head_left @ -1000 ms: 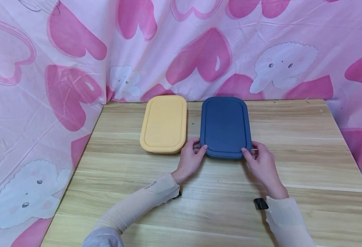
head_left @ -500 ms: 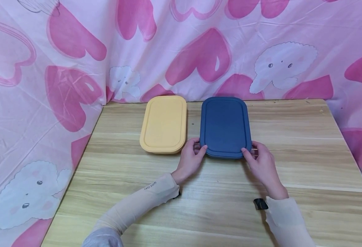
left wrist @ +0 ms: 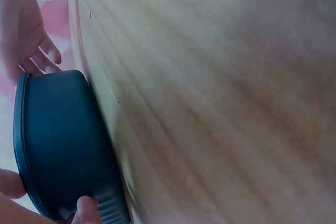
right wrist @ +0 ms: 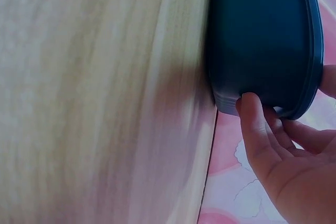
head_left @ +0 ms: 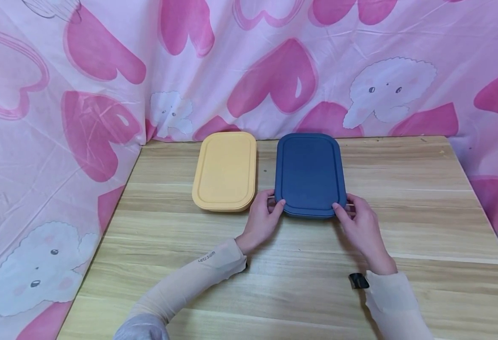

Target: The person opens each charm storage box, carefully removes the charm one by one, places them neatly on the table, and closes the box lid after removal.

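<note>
A dark blue food container [head_left: 310, 172] with a flat lid lies on the wooden table [head_left: 299, 293], right of centre. My left hand [head_left: 263, 215] holds its near left corner, the thumb on the lid's edge and the other fingers along the side. At the near right corner my right hand [head_left: 359, 222] grips it the same way. In the right wrist view, the fingers [right wrist: 254, 121] touch the container's wall [right wrist: 262, 40] below the lid rim. The left wrist view shows the deep wall [left wrist: 63, 140] standing on the table. The lid hides what is inside.
A yellow lidded container [head_left: 226, 170] stands just left of the blue one, with a narrow gap between. Behind the table's far edge hangs a pink curtain [head_left: 215, 80] with hearts, which also runs along the left and right sides.
</note>
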A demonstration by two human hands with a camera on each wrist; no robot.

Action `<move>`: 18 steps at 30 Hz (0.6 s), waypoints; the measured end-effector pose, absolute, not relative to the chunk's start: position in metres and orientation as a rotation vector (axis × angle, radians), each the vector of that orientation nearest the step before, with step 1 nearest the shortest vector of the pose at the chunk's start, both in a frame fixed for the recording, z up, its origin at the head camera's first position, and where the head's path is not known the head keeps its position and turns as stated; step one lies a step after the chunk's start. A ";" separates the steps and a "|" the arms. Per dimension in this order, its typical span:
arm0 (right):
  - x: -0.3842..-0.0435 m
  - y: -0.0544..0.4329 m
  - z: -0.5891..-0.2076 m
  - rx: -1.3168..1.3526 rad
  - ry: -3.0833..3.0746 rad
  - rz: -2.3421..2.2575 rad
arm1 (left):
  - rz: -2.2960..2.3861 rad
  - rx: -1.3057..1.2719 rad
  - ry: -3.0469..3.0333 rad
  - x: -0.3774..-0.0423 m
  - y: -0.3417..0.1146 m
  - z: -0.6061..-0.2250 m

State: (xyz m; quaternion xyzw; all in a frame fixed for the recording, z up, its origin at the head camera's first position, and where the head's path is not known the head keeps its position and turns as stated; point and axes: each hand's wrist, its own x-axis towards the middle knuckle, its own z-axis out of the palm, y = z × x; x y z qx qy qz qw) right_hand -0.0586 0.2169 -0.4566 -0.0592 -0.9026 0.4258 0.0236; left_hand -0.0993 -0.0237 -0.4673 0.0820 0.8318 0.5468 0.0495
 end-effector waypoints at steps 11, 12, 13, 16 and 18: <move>-0.058 0.216 -0.454 -0.160 -2.746 1.306 | 1.652 0.356 2.570 -0.101 -0.025 -0.464; -0.058 0.215 -0.454 -0.157 -2.741 1.302 | 1.648 0.366 2.577 -0.101 -0.025 -0.464; -0.058 0.215 -0.454 -0.153 -2.736 1.296 | 1.633 0.370 2.597 -0.101 -0.026 -0.463; -0.058 0.215 -0.455 -0.147 -2.726 1.270 | 1.586 0.369 2.654 -0.101 -0.026 -0.461; -0.058 0.215 -0.456 -0.140 -2.717 1.260 | 1.554 0.369 2.691 -0.101 -0.026 -0.460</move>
